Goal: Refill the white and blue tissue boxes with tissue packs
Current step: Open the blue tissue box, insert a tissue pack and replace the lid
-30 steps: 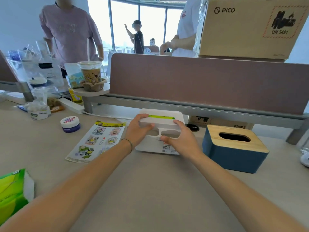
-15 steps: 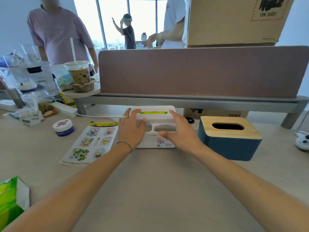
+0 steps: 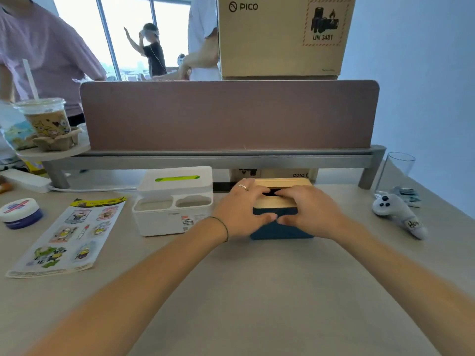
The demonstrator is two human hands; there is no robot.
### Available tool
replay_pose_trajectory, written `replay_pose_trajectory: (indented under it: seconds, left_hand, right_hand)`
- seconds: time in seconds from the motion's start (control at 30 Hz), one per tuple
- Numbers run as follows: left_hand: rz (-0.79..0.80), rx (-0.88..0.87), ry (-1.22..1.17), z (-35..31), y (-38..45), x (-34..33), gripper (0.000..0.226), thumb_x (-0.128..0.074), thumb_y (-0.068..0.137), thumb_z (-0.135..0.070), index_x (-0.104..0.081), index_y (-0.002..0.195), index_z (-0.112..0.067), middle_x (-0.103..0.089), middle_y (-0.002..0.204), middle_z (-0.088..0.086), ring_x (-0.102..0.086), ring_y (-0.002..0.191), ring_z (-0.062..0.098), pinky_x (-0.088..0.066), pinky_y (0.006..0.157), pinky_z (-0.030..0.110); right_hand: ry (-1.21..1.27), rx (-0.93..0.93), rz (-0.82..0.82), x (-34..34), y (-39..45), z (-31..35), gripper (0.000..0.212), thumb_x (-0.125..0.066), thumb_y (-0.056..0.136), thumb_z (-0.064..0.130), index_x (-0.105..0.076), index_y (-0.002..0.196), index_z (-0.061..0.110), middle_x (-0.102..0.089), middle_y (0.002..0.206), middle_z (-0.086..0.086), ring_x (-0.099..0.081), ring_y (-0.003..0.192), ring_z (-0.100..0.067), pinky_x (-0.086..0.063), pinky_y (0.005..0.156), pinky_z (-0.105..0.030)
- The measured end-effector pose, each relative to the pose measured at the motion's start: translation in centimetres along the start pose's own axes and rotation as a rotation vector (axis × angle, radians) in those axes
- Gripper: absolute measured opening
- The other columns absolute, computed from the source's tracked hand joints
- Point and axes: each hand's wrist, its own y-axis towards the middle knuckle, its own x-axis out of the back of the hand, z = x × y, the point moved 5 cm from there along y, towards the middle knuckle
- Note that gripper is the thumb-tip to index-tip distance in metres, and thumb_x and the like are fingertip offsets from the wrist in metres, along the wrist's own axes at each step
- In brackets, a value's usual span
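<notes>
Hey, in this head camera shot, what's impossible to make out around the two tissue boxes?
Head view only:
- Blue tissue box: its slot and contents, covered by left hand and right hand.
- White tissue box: label print too small to read.
- Tissue packs: none in frame.

The big brown cardboard box [image 3: 280, 37] up behind the divider says "PICO" in black, with a round logo beside the word. On the same box there is a square sign with a dashed red border, a black picture of batteries and a flame, and "UN 3481" under it.

A smaller cardboard box [image 3: 288, 173] under the rail also says "PICO", but upside down.

The white controller [image 3: 397, 214] has a little label with handwriting that starts "Ho"; the rest is too blurry.

The white tissue box [image 3: 174, 201] has a sticker with a barcode, too small to read.

The sticker sheet [image 3: 69, 235] has tiny print that is unreadable.
</notes>
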Motion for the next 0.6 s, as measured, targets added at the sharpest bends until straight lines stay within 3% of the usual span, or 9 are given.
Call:
replay_pose_trajectory:
  seconds: [0.17,0.47,0.6]
  left_hand:
    - [0.018,-0.015,0.045,-0.9,0.6,-1.5,0.061,-0.061,0.095,-0.046,-0.038,0.149,-0.032,-0.026,0.159,0.0,-0.027,0.146,0.02,-0.042,0.108,0.039]
    - [0.003,-0.019,0.019,-0.9,0.1,-0.9,0.057,-0.067,0.091,-0.045,-0.048,0.141,-0.029,-0.039,0.15,-0.002,-0.037,0.14,0.019,-0.042,0.109,0.04]
    - [0.001,-0.02,0.052,-1.5,-2.0,0.0,0.059,-0.067,0.09,-0.049,-0.047,0.142,-0.032,-0.033,0.16,-0.002,-0.031,0.147,0.021,-0.041,0.112,0.045]
  right_hand:
    - [0.056,0.022,-0.058,-0.4,-0.4,-1.6,0.06,-0.075,0.083,0.039,-0.056,0.138,0.027,-0.066,0.129,0.002,-0.057,0.117,-0.021,-0.046,0.101,-0.038]
    - [0.044,0.04,-0.067,-0.1,-0.9,-0.9,0.058,-0.074,0.083,0.04,-0.057,0.137,0.026,-0.064,0.126,0.003,-0.055,0.115,-0.02,-0.042,0.102,-0.037]
    - [0.062,0.045,-0.09,0.7,-3.1,0.4,0.059,-0.074,0.083,0.042,-0.056,0.137,0.026,-0.064,0.126,0.003,-0.054,0.115,-0.02,-0.042,0.1,-0.035]
